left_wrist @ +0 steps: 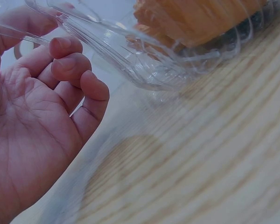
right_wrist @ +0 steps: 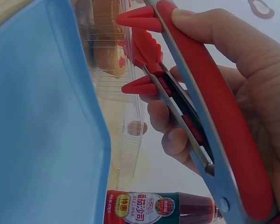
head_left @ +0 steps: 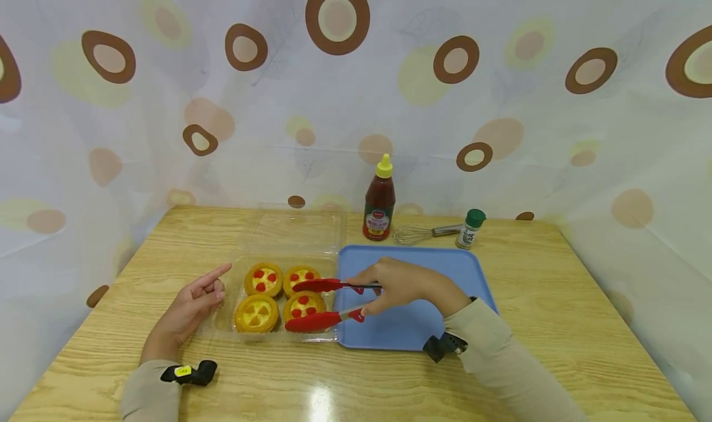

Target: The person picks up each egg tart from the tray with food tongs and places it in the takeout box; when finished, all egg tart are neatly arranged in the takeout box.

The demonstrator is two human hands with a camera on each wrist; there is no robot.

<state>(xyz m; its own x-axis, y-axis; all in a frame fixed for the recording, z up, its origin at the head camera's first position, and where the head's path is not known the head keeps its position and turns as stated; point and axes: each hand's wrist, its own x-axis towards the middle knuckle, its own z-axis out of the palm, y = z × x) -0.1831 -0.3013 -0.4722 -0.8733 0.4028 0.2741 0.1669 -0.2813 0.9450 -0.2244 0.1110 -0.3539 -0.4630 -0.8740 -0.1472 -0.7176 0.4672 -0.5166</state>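
My right hand (head_left: 397, 283) grips a pair of red-tipped tongs (right_wrist: 210, 102), thumb on one handle and fingers on the other. The tongs are spread; one red head (head_left: 316, 285) overlaps the back right egg tart (head_left: 300, 274), the other (head_left: 311, 322) overlaps the front right tart (head_left: 305, 302). All the tarts sit in a clear plastic container (head_left: 227, 323) with its lid folded back. At the container's left edge is my left hand (head_left: 191, 311), index finger extended, the other fingers loosely curled. Its fingertips (left_wrist: 65, 46) are right at the clear rim.
A blue tray (head_left: 411, 255) adjoins the container on the right, under my right hand. Behind it stand a ketchup bottle (head_left: 380, 202) and a green-capped seasoning jar (head_left: 470, 229), with a whisk (head_left: 425, 233) lying between them. A patterned curtain (head_left: 267, 113) surrounds the wooden table (head_left: 267, 385).
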